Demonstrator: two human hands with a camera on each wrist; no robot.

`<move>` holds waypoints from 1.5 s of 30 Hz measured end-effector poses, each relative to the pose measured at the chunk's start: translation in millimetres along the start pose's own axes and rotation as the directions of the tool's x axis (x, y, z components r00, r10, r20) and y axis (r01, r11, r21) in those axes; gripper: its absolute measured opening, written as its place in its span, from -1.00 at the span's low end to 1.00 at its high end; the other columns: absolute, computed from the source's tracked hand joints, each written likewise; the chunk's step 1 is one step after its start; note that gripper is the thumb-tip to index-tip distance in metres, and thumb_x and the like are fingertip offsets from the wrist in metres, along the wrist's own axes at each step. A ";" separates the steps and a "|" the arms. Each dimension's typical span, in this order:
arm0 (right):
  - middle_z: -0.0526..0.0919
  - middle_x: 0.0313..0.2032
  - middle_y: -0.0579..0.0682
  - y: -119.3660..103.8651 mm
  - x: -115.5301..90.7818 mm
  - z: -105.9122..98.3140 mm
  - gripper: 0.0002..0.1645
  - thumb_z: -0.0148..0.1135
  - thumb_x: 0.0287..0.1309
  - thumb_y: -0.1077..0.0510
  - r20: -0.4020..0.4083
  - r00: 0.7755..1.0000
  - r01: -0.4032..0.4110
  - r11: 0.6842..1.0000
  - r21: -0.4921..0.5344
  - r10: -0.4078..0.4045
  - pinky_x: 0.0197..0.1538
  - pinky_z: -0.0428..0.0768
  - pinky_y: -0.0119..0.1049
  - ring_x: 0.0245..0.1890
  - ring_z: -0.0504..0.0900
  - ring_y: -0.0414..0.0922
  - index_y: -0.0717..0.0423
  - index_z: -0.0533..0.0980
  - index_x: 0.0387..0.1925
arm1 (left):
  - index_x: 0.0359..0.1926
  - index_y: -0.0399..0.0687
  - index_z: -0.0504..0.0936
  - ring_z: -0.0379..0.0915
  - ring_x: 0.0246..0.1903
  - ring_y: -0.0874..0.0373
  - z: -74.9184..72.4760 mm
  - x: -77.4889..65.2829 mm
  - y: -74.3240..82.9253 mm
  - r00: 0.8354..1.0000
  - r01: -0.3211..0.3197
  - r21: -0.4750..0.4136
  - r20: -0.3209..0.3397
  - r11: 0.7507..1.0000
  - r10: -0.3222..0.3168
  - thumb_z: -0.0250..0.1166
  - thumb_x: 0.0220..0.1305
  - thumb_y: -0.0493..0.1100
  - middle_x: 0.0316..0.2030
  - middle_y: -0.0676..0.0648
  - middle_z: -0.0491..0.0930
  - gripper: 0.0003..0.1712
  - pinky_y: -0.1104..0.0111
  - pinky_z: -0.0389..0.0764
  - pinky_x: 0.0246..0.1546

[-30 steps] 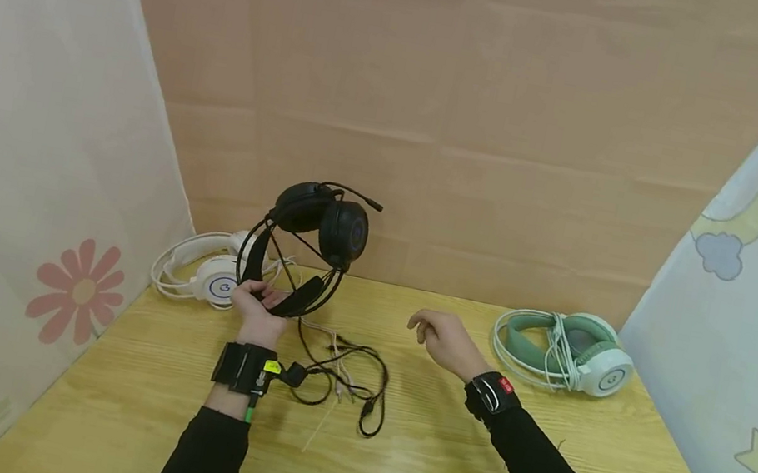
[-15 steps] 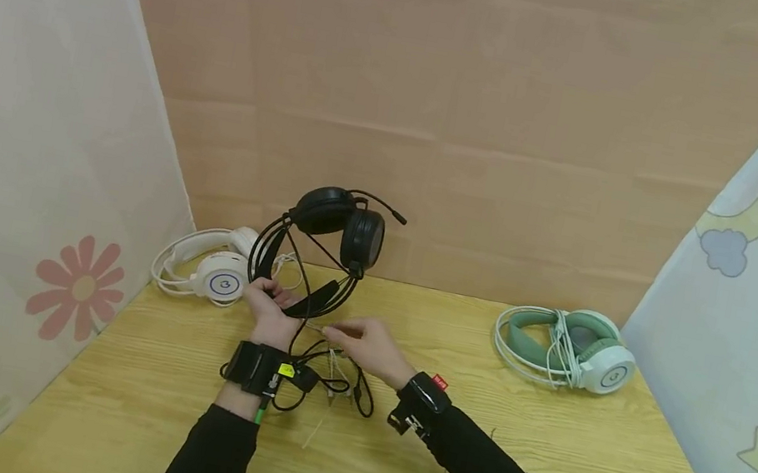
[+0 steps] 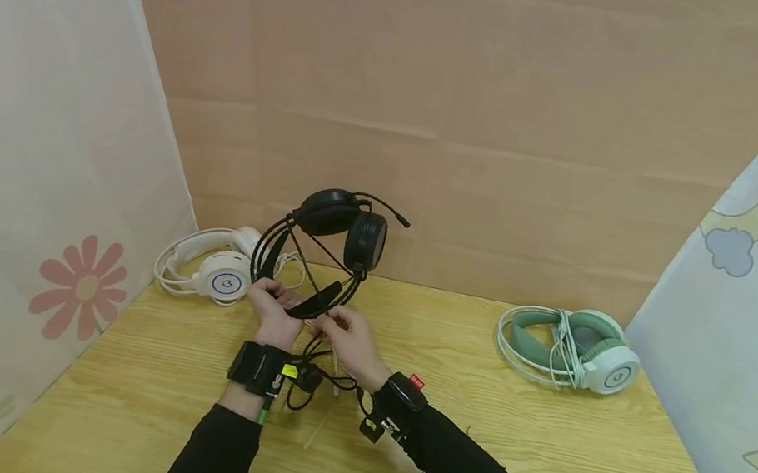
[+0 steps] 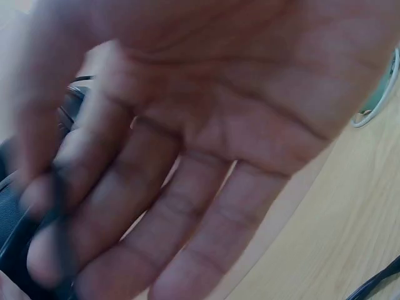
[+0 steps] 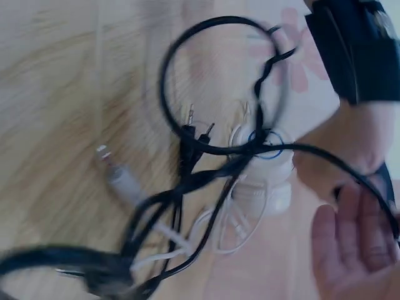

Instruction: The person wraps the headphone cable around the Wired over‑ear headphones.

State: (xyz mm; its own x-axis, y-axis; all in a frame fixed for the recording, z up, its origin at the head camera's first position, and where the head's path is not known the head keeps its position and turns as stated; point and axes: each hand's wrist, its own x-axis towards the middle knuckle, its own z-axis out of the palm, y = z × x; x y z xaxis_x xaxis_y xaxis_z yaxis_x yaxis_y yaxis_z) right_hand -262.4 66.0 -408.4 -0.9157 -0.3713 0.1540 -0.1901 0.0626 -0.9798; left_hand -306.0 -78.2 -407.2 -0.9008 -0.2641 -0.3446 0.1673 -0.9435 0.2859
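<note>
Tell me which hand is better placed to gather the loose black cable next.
Probably the right hand: in the head view it is close beside the black cable, which also shows large in the right wrist view. The left hand is taken up gripping the black headset.

Gripping black headset (image 3: 366,243) w/ L hand (image 3: 275,320), by the headband (image 3: 317,306), cups up top, band at btm, mic (image 3: 394,212) poking out to R. Reaching in w/ R hand (image 3: 354,344), fingertips right by the band; too small to tell if pinching. Spotting black cable (image 3: 341,383) bunched btwn both wrists, above table (image 3: 459,471). Over on L, white headphones (image 3: 223,277), partly behind headset. Far R, green & white headphones (image 3: 603,365), white cord wound round. Backed by brown paper (image 3: 520,126), flanked L by flower sheet (image 3: 84,288), R by moon-&-star sheet (image 3: 747,352).
</note>
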 end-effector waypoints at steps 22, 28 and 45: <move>0.36 -0.55 0.07 31.5 1.2 -117.4 -0.55 -0.14 0.50 -0.06 0.088 0.984 0.179 0.847 -0.501 -0.156 -0.41 0.28 -0.34 -0.62 0.20 -0.25 0.14 0.47 -0.38 | -0.73 0.00 0.12 -0.15 -0.74 0.23 -1.0 2.2 9.1 0.999 0.045 -0.015 0.013 0.999 -0.044 -0.18 0.19 -0.31 -0.73 0.08 -0.02 -0.64 0.47 0.05 -0.68; 0.61 -0.42 0.05 39.7 -2.0 -133.3 -0.67 -0.18 0.53 0.06 0.162 0.966 0.255 0.676 -0.691 -0.199 -0.34 0.45 -0.30 -0.50 0.52 -0.16 0.02 0.48 -0.30 | -0.72 -0.01 0.13 -0.13 -0.77 0.23 1.0 1.3 13.2 0.998 0.062 -0.058 0.019 0.996 -0.061 -0.18 0.16 -0.31 -0.73 0.09 -0.02 -0.68 0.47 0.10 -0.72; 0.61 -0.38 0.08 49.7 5.1 -159.3 -0.69 -0.17 0.52 0.06 0.247 0.968 0.219 0.634 -0.742 -0.045 -0.38 0.35 -0.31 -0.56 0.37 -0.19 0.06 0.51 -0.14 | -0.71 -0.04 0.15 -0.06 -0.82 0.26 2.2 -2.5 16.9 0.925 0.329 -0.055 0.221 0.943 -0.310 -0.24 0.18 -0.25 -0.75 0.09 0.09 -0.68 0.45 0.17 -0.84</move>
State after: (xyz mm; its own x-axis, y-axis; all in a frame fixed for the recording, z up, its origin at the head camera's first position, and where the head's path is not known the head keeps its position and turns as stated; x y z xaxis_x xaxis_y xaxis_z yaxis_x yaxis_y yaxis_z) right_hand -332.9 214.8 -436.0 -0.7903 -0.5910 0.1620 -0.5838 0.6457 -0.4922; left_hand -301.8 -93.0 -399.5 -0.9734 0.0923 -0.2095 -0.1166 -0.9874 0.1067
